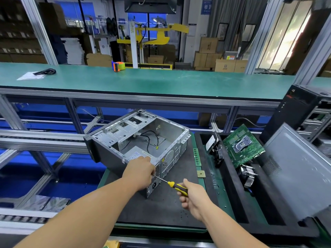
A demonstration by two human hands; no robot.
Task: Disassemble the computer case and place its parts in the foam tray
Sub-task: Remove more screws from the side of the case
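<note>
An open grey computer case [166, 140] lies on its side on a dark mat, with loose black cables and a power supply [138, 155] inside. My left hand [141, 170] rests on the case's near rear corner, fingers curled over the edge by the power supply. My right hand [192, 197] grips a yellow-and-black screwdriver [176, 186] whose shaft points at the case's rear panel beside my left hand. The black foam tray [231, 197] to the right holds a green motherboard [241, 146], a heatsink fan [248, 176] and a hard drive [210, 143].
A RAM stick [197, 156] and a CPU chip [201, 174] lie on the mat by the case. A grey side panel [297, 172] leans at the right, a black tower [300, 108] behind it. A tape dispenser [118, 66] and a cable [45, 71] sit on the green shelf.
</note>
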